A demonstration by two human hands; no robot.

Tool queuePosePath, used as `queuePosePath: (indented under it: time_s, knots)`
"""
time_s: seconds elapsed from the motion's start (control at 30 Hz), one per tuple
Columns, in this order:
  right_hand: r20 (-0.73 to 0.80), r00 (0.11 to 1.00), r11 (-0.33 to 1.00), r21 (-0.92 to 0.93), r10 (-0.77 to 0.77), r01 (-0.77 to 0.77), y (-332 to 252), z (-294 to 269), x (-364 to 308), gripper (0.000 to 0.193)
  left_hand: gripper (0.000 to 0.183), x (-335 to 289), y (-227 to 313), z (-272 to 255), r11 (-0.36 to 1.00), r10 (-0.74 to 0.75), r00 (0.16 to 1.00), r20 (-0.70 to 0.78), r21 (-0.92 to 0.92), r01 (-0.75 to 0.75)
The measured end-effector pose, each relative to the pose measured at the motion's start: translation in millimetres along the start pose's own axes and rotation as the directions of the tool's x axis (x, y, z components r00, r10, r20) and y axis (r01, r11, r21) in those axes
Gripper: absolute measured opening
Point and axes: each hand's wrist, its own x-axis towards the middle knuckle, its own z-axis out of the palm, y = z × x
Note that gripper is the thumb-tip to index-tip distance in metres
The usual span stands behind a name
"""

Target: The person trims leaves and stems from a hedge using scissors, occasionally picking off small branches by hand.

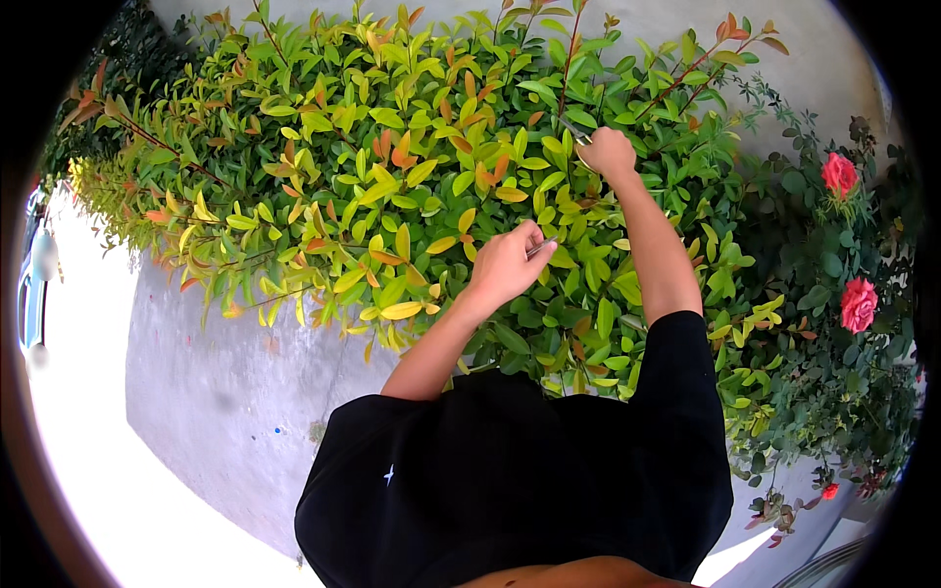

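My right hand (608, 154) is reached out over the far side of a leafy bush (392, 137). Its fingers are closed round a pair of scissors (574, 130), whose narrow metal blades point up and left beside a reddish upright stem (567, 78). Lower and nearer to me, my left hand (507, 263) is above the middle of the bush with its fingers curled shut. A small, thin greyish thing (541, 248) pokes out between them, too small to name. Yellow-green and orange-tinted leaves surround both hands and partly hide the scissors.
At the right grows a darker rose plant with pink-red blooms (859, 305). Behind the bush stands a pale wall (823, 78). Grey concrete (235, 363) lies at the lower left, with a small blue dot on it. Long shoots (162, 145) stick out at the left.
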Motion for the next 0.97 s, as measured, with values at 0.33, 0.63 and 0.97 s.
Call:
queuePosePath:
  time_s: [0.33, 0.63, 0.97]
  knots:
    - [-0.104, 0.994, 0.957, 0.284, -0.04, 0.068, 0.0, 22.4, -3.3, 0.041, 0.03, -1.4, -1.1, 1.7, 0.999, -0.015, 0.999, -0.043, -0.031, 0.013]
    - [-0.242, 0.957, 0.983, 0.047, -0.161, 0.177, 13.5, 34.8, -0.9, 0.04, 0.03, 1.8, -0.8, 7.2, 0.998, -0.01, 0.999, -0.044, -0.06, 0.007]
    - [-0.069, 0.998, 0.996, 0.087, 0.0, 0.006, 17.3, 25.7, -7.2, 0.035, 0.03, 1.1, 1.1, 7.8, 0.998, -0.027, 0.999, -0.022, -0.059, 0.025]
